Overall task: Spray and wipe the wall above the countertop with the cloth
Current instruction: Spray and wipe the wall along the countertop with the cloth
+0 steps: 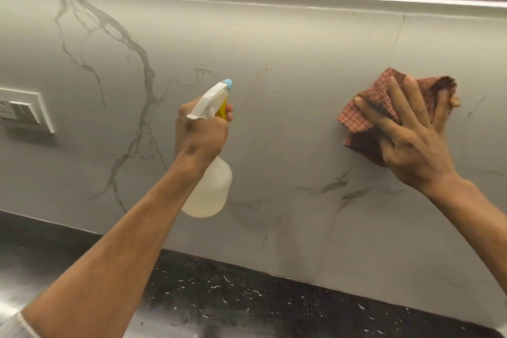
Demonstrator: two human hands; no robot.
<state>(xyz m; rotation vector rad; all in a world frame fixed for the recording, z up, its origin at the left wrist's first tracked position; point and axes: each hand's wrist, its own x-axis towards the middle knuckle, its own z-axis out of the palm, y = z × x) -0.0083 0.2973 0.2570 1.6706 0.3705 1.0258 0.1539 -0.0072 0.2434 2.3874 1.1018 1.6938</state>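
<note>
Now we press the red checked cloth flat on the wall with our right hand, fingers spread wide over it, while our left hand is clamped around the neck of the spray bottle, nozzle aimed at the small specks just beyond it; best to mist lightly there, then sweep the cloth across in overlapping strokes above the black countertop. Whether a finger is squeezing the trigger we cannot tell, and the wall socket is cut off at the left edge.
</note>
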